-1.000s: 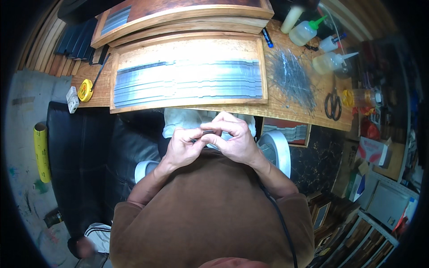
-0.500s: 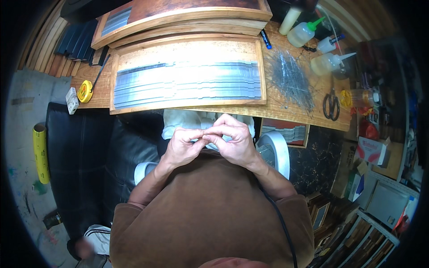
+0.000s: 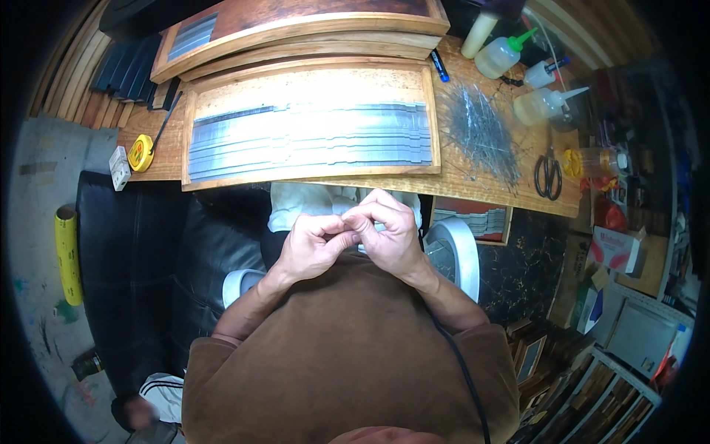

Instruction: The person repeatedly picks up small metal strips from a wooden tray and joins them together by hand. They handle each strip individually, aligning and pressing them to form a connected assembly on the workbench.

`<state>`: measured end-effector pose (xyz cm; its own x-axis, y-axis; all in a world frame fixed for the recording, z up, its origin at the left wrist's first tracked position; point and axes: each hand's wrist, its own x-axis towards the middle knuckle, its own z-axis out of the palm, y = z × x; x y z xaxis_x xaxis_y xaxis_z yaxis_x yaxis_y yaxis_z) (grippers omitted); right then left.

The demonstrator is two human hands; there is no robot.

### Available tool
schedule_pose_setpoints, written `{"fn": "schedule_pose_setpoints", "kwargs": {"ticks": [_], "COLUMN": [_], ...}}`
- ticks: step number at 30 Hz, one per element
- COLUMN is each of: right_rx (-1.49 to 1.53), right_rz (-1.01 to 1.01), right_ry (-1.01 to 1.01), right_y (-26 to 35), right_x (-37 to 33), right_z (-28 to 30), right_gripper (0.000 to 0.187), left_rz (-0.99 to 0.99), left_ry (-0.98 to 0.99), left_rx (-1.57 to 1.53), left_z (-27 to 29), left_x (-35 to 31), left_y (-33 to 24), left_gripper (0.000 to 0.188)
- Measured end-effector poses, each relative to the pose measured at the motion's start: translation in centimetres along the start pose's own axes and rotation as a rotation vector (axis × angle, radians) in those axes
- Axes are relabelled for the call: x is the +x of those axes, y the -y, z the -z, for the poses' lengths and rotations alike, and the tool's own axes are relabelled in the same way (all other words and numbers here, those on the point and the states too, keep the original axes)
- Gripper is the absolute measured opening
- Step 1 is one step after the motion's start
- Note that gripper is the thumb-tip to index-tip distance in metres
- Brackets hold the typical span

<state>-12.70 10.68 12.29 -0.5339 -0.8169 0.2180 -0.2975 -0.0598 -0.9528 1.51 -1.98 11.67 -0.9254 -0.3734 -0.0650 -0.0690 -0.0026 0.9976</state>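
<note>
My left hand point(image 3: 314, 243) and my right hand point(image 3: 384, 229) meet in front of my chest, just short of the table's near edge. Both are closed, with thumbs and fingertips pinched together and touching each other. Whatever they may hold is too small or too hidden to make out. Beyond them on the table lies a shallow wooden tray point(image 3: 310, 179) holding rows of thin grey metal strips point(image 3: 310, 140). To its right is a loose pile of fine dark metal wires or slivers point(image 3: 481, 133).
More wooden trays point(image 3: 318, 44) are stacked behind. A yellow tape measure point(image 3: 140, 152) sits left on the table point(image 3: 166, 157). On the right are black-handled scissors point(image 3: 548, 177), a blue marker point(image 3: 440, 65) and squeeze bottles point(image 3: 499, 58). White chair arms point(image 3: 455, 248) flank me; a black sofa point(image 3: 133, 251) stands left.
My fingers have shifted slightly: the right index finger has curled back toward its thumb, and the left thumb now reaches a little further right. Both hands stay together in the same place.
</note>
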Motion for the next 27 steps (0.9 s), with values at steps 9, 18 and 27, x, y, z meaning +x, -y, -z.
{"fn": "schedule_pose_setpoints", "kwargs": {"ticks": [9,18,27], "right_rx": [0.581,0.698,0.058], "right_rz": [-0.641,-0.621,-0.124], "right_ry": [0.059,-0.102,-0.023], "right_y": [-4.1,-5.8,-0.1], "right_x": [-1.4,-0.8,-0.9], "right_z": [0.7,-1.0,0.6], "right_gripper": [0.019,0.018,0.023], "left_rz": [0.503,0.493,-0.155], "left_ry": [0.220,0.214,0.073], "left_rx": [-0.472,-0.468,0.153], "left_z": [1.2,1.6,0.8], "left_x": [3.5,4.5,2.3], "left_y": [2.8,4.1,0.6], "left_gripper": [0.015,0.016,0.018]}}
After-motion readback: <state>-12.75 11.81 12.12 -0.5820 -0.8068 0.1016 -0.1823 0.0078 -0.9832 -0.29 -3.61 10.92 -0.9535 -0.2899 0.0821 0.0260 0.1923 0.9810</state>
